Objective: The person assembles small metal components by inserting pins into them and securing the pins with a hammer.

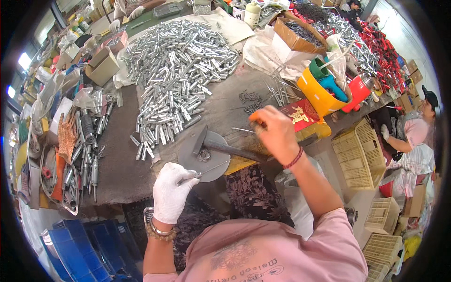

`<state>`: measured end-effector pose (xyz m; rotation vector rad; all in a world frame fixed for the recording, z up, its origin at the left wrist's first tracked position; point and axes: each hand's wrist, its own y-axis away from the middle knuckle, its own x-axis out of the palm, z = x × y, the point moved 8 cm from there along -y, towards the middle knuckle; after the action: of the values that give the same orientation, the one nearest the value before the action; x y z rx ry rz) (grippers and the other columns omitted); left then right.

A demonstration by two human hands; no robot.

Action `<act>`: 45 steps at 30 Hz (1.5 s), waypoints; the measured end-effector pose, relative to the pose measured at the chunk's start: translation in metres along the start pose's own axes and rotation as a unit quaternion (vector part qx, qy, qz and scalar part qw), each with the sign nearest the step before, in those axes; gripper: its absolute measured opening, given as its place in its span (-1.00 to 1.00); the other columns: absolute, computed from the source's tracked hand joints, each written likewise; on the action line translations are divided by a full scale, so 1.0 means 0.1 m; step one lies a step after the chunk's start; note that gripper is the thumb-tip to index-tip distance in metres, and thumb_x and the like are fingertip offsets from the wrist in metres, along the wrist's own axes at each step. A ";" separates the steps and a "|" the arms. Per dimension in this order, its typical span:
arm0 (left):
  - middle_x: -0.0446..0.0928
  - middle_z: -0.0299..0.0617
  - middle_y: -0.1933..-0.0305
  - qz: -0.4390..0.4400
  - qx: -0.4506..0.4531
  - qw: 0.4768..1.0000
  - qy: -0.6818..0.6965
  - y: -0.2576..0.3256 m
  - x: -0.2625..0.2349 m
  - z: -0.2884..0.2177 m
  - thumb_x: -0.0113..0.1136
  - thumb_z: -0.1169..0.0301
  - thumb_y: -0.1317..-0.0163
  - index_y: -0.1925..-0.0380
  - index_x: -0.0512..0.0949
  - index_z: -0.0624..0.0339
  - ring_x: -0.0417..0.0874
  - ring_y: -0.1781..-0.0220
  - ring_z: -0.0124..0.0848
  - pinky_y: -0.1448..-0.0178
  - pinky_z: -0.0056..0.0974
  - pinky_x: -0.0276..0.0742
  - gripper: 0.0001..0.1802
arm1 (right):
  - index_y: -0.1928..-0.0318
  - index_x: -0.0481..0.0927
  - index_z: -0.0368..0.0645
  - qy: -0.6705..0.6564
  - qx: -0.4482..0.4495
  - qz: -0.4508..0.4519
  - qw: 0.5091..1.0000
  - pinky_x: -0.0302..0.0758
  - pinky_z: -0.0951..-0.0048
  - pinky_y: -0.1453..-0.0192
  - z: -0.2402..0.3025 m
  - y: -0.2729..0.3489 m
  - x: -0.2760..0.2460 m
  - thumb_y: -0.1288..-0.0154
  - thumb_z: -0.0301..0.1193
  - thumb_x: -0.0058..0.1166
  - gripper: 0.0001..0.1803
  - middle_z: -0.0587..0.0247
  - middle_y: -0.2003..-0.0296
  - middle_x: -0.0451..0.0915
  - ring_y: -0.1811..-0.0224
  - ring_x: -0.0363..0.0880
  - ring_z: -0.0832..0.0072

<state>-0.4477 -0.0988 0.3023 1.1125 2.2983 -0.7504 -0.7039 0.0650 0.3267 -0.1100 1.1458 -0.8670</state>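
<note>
In a white glove, my left hand [171, 192] pinches a small silver metal part [192, 179] at the near edge of a round grey plate [189, 157]. A thin rod extends from near its tip across the plate. My bare right hand [278, 134] is raised over the bench, fingers closed, with something orange [256, 117] at the fingertips. Beside those fingers a thin metal rod [242, 129] shows; whether I grip it is unclear. A hammer [225, 147] lies across the plate, its handle toward the right. Small dark pieces [250, 101] are scattered beyond my right hand.
Silver metal tubes [183, 66] form a large heap at the back. Tools [89, 141] crowd the left side. A yellow container [319, 94], red flask [359, 89] and cardboard box [300, 35] stand right. Plastic crates [357, 152] and a co-worker [413, 127] are farther right.
</note>
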 end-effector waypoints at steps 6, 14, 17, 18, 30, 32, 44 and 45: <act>0.64 -0.19 0.23 0.007 0.006 1.000 -0.003 0.00 0.00 -0.01 0.65 0.63 0.00 0.24 0.83 0.23 0.66 0.14 -0.29 0.05 -0.21 0.57 -0.72 | 0.18 0.77 -0.06 0.095 -0.078 0.049 0.991 0.70 0.10 -0.06 -0.19 -0.17 0.18 -0.15 -0.51 0.48 -0.78 0.20 0.18 0.66 0.02 0.76 0.14; 0.59 -0.21 0.26 -0.005 0.005 0.999 0.033 -0.01 0.01 0.01 0.63 0.62 -0.04 0.27 0.79 0.25 0.63 0.17 -0.26 0.07 -0.21 0.55 -0.76 | 0.21 0.69 -0.10 0.178 -0.084 0.101 0.975 0.71 0.05 -0.10 -0.14 -0.33 0.33 -0.17 -0.41 0.52 -0.76 0.15 0.16 0.68 -0.02 0.77 0.08; 0.59 -0.20 0.25 -0.003 0.009 0.999 0.041 -0.03 0.00 -0.01 0.62 0.61 -0.07 0.24 0.80 0.25 0.63 0.18 -0.27 0.07 -0.22 0.55 -0.77 | 0.12 0.74 -0.16 0.086 -0.020 0.070 0.994 0.73 0.16 0.00 -0.26 -0.32 0.21 -0.23 -0.44 0.52 -0.75 0.11 0.18 0.77 0.14 0.83 0.20; 0.60 -0.20 0.24 0.002 0.011 0.998 0.055 -0.03 0.01 0.00 0.61 0.61 -0.08 0.23 0.80 0.24 0.63 0.18 -0.28 0.07 -0.22 0.55 -0.77 | 0.12 0.74 -0.16 0.082 -0.025 0.075 0.993 0.73 0.16 0.00 -0.17 -0.31 0.21 -0.23 -0.44 0.52 -0.75 0.11 0.18 0.77 0.14 0.83 0.20; 0.65 -0.16 0.22 0.002 0.007 1.000 0.030 0.01 0.01 0.07 0.63 0.52 -0.09 0.24 0.79 0.20 0.70 0.10 -0.17 -0.02 -0.14 0.64 -0.77 | 0.00 0.76 -0.24 -0.330 0.016 0.124 0.936 0.62 0.47 0.16 1.06 0.45 0.46 -0.14 -0.71 0.44 -0.62 0.22 0.22 0.69 0.29 0.66 0.52; 0.65 -0.17 0.22 0.001 0.007 1.000 0.030 0.02 0.00 0.07 0.64 0.50 -0.09 0.24 0.79 0.20 0.71 0.10 -0.17 -0.02 -0.14 0.64 -0.77 | -0.01 0.76 -0.24 -0.337 0.038 0.140 0.930 0.62 0.47 0.16 1.08 0.44 0.47 -0.14 -0.72 0.42 -0.61 0.21 0.20 0.70 0.29 0.66 0.49; 0.65 -0.20 0.21 -0.011 0.030 0.999 -0.014 0.02 -0.03 0.03 0.65 0.46 -0.07 0.24 0.77 0.10 0.72 0.09 -0.15 -0.03 -0.12 0.65 -0.74 | -0.09 0.81 -0.17 -0.288 -0.011 0.135 0.948 0.61 0.35 0.05 1.17 0.39 0.52 -0.12 -0.75 0.37 -0.51 0.21 0.17 0.78 0.18 0.73 0.33; 0.65 -0.20 0.21 -0.017 0.036 0.999 -0.014 0.02 -0.02 0.04 0.66 0.46 -0.05 0.25 0.76 0.10 0.72 0.09 -0.14 -0.02 -0.11 0.66 -0.73 | -0.14 0.81 -0.12 -0.261 -0.036 0.114 0.958 0.60 0.32 -0.03 1.20 0.37 0.51 -0.12 -0.73 0.38 -0.46 0.25 0.16 0.82 0.16 0.75 0.30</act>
<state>-0.4444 -0.1014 0.3002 1.0904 2.2890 -0.8632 -0.5777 0.0163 0.3240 -0.2470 0.6759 -0.5425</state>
